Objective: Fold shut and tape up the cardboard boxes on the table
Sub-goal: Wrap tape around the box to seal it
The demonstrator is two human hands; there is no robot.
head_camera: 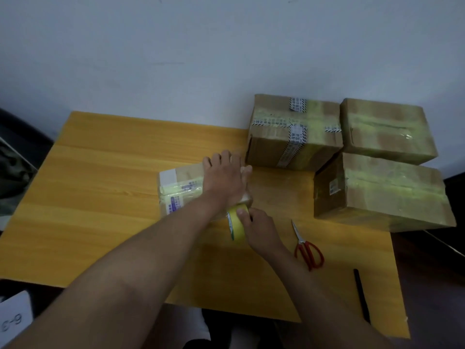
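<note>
A small cardboard box (180,187) with a white label and old printed tape lies in the middle of the yellow table (100,197). My left hand (225,177) lies flat on top of it, fingers straight, pressing it down. My right hand (259,227) grips a yellow-green tape roll (236,222) at the box's near right corner. Three larger taped cardboard boxes stand at the right: one at the back (292,132), one at the far right back (387,129), one in front (382,192).
Red-handled scissors (307,248) lie on the table just right of my right hand. A black pen-like stick (361,295) lies near the table's right front edge. A white wall rises behind the table. A paper marked 6-3 (15,318) sits at the lower left.
</note>
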